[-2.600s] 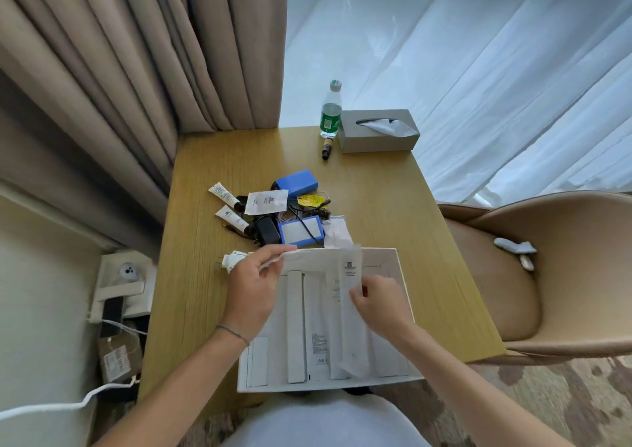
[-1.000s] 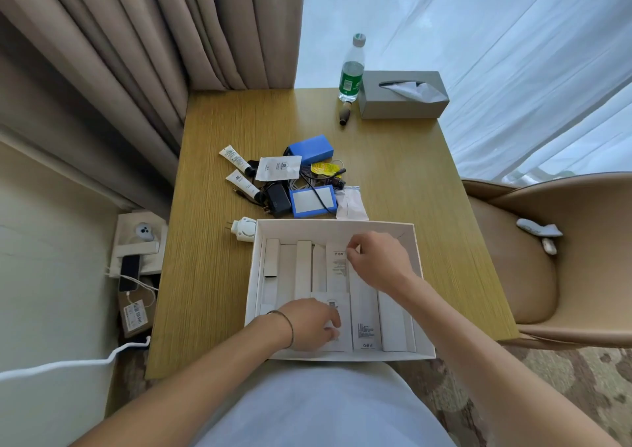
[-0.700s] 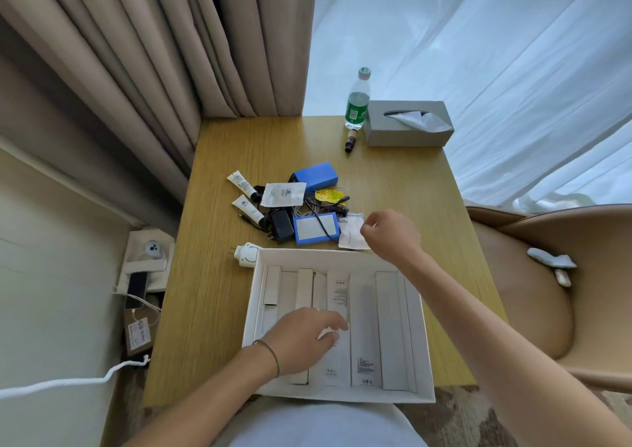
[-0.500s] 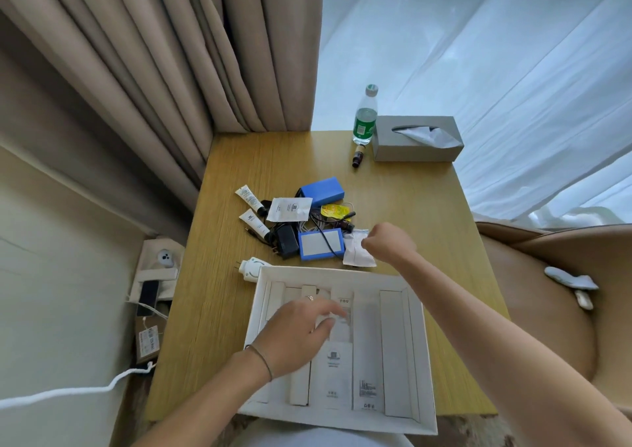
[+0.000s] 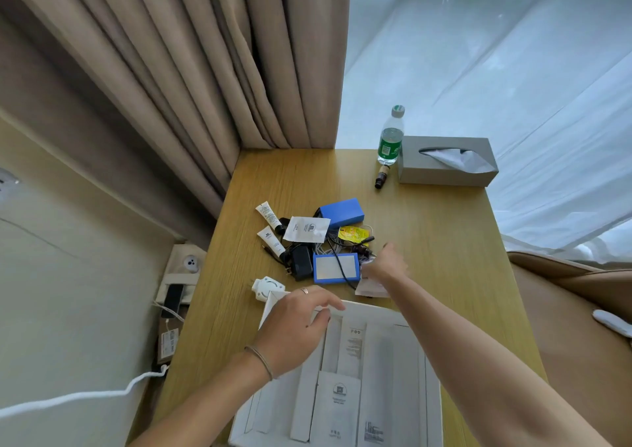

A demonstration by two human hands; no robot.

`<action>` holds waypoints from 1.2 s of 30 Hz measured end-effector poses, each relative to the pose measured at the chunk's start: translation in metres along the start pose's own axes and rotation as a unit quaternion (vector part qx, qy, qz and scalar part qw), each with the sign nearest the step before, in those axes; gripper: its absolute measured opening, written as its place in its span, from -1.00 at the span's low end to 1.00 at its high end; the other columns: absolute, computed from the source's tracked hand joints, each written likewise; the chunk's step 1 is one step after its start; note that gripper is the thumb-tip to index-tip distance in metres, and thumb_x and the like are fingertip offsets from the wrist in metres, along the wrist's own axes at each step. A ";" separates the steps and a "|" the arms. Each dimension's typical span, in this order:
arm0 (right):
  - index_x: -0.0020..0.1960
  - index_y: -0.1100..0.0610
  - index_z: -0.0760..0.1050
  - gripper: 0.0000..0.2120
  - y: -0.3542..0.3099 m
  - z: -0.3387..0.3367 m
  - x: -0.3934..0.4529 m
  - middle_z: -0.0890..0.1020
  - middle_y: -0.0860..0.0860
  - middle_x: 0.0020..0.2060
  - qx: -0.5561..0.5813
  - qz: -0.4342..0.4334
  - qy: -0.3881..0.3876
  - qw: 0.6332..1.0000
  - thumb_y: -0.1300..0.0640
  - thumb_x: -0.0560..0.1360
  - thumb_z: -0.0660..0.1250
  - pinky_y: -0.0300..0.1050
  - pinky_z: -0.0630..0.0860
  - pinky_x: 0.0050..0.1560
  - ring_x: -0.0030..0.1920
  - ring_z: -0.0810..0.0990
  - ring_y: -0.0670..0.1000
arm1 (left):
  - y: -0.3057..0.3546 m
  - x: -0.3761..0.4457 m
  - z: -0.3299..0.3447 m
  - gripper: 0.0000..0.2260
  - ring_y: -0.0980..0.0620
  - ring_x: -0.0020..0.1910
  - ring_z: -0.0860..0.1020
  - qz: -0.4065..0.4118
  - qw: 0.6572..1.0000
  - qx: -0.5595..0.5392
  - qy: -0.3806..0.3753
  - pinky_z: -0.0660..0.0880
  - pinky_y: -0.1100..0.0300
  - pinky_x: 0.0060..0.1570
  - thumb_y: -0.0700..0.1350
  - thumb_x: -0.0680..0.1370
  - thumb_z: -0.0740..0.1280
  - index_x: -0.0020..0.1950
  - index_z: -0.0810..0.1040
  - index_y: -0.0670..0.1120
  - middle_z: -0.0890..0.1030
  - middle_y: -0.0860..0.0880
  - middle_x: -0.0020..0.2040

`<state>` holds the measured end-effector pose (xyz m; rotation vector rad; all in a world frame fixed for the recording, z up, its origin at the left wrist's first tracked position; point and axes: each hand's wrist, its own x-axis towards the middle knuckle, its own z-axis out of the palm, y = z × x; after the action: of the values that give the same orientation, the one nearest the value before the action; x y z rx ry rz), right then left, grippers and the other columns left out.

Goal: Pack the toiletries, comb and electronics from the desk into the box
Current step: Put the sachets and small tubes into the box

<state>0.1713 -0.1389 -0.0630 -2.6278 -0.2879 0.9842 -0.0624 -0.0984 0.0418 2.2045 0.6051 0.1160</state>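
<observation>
A white box (image 5: 376, 309) with several long white packets laid in rows sits at the desk's near edge. My left hand (image 5: 297, 323) hovers over its far left corner with the fingers stretched out and holding nothing. Just beyond the box my right hand (image 5: 384, 268) lies on a white sachet (image 5: 371, 287); blur hides its grip. The pile behind holds two white tubes (image 5: 268, 212), another sachet (image 5: 307, 229), a blue pack (image 5: 342, 211), a blue-framed device (image 5: 337, 268), a black adapter (image 5: 301, 265), a yellow tag (image 5: 352, 233) and cables. A white plug (image 5: 267, 287) lies beside the box corner.
At the desk's far right stand a water bottle (image 5: 390, 138), a grey tissue box (image 5: 444, 161) and a small brown bottle (image 5: 381, 176) lying down. A tan chair (image 5: 564, 309) is on the right. Curtains hang behind, and a wall socket panel (image 5: 184, 268) is at the left.
My right hand left the box and reached to the sachet beside the pile. My left hand moved from the packets near the box's front to its far left corner.
</observation>
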 end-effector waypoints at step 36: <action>0.29 -0.05 0.49 -0.59 0.006 -0.027 -0.125 0.73 0.04 -0.22 0.525 -0.114 -0.052 0.842 0.25 0.52 0.45 -0.12 0.62 -0.25 -0.27 0.67 -0.03 | -0.099 0.200 0.004 -0.26 -0.17 0.22 0.51 -0.089 0.907 0.402 -0.087 0.49 -0.02 0.08 -0.19 0.47 0.42 0.56 0.12 -0.04 0.50 -0.15 0.29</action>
<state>0.0969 -0.1873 0.0296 -1.5002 -0.0385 0.8456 0.0765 0.0439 -0.0586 2.8807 0.8510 -0.5132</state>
